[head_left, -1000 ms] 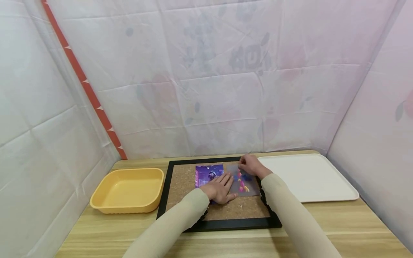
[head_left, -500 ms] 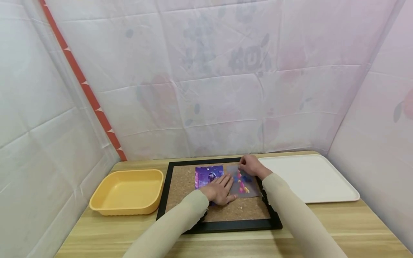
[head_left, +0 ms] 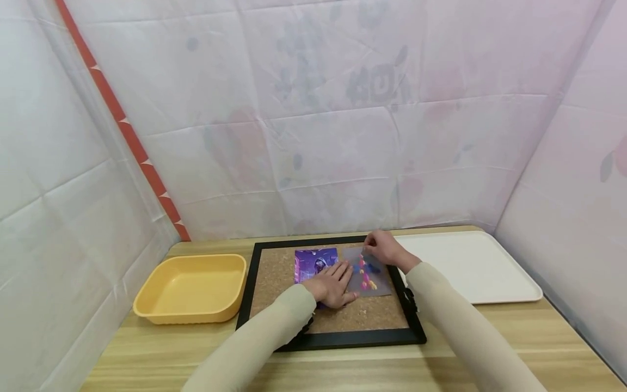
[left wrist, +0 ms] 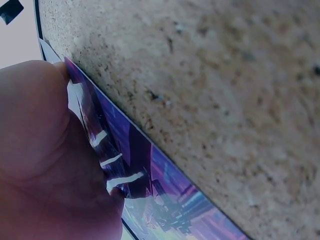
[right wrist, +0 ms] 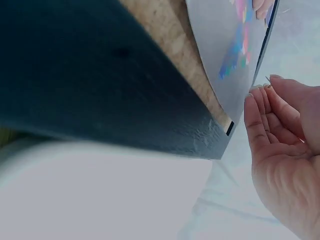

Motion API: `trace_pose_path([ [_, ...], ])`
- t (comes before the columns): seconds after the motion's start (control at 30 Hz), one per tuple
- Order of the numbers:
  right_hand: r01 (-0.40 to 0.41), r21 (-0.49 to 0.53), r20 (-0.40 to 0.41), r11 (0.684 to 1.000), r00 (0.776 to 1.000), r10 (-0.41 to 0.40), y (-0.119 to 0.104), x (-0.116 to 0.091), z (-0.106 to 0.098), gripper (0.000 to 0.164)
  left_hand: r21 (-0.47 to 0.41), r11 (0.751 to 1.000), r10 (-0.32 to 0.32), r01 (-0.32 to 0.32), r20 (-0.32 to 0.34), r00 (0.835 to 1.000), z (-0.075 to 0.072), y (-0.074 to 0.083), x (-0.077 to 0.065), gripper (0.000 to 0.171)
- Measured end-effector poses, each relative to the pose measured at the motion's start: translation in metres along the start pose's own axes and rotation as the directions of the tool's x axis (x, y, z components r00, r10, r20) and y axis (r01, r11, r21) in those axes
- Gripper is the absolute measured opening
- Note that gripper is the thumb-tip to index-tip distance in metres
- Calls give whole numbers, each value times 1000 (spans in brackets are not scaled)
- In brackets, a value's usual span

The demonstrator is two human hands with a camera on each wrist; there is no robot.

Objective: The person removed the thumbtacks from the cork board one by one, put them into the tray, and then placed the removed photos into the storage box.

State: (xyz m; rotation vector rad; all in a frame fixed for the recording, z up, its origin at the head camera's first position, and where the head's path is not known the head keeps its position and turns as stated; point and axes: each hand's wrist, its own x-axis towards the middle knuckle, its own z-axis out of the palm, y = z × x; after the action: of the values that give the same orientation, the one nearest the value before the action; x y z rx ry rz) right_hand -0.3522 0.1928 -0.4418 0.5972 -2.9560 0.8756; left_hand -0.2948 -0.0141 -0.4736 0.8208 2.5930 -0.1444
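A shiny purple pouch (head_left: 308,262) with a hooded figure printed on it lies on a framed cork board (head_left: 274,272). My left hand (head_left: 330,289) rests flat across it, fingers spread, reaching onto the left edge of a grey sheet (head_left: 379,286) with a bright pink, yellow and blue print. Glossy creases show in the pouch (left wrist: 170,195) beside my palm in the left wrist view. At the sheet's upper edge, my right hand (head_left: 384,247) pinches a small thumbtack (right wrist: 268,80) between thumb and fingertips. Its thin point sticks out beyond the thumb in the right wrist view.
A yellow tray (head_left: 191,316) stands left of the board on the wooden table (head_left: 357,370). On the right, a white tray (head_left: 490,272) reaches close to the board's black frame (head_left: 362,340). Fabric walls (head_left: 323,163) enclose the table at the back and sides.
My right hand has lifted a little and shifted slightly right at the sheet's upper edge. My left hand stays pressed in the same place.
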Motion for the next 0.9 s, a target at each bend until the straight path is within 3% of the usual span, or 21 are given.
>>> trace_pose_path([
  [0.37, 53, 1, -26, 999, 998, -53, -6, -6, -7, 12, 17, 1000, -2, 2, -3, 1000, -7, 3, -10, 80],
  [0.7, 45, 5, 0, 999, 999, -45, -7, -9, -18, 16, 20, 1000, -13, 14, -19, 1000, 2, -2, 3, 80],
  [0.9, 43, 4, 7, 999, 999, -43, -6, -11, -21, 16, -1, 1000, -11, 11, -12, 1000, 4, -2, 3, 80],
])
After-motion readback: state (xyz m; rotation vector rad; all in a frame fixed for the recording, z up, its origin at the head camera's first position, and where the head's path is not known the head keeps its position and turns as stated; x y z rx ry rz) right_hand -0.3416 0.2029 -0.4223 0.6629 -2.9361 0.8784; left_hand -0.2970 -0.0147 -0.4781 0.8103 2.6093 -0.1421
